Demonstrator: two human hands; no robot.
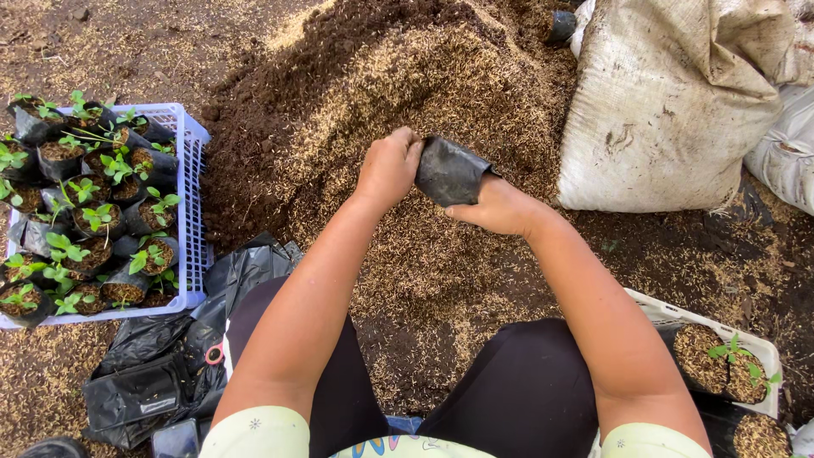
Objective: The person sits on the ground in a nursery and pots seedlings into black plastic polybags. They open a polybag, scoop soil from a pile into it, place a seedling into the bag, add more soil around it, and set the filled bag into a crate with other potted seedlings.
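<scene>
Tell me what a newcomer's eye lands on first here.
In the middle, the left hand and right hand hold a black bag over a big heap of dark soil and pale husks. At the left, a crate is packed with green seedlings in black bags. A large sack leans at the upper right.
</scene>
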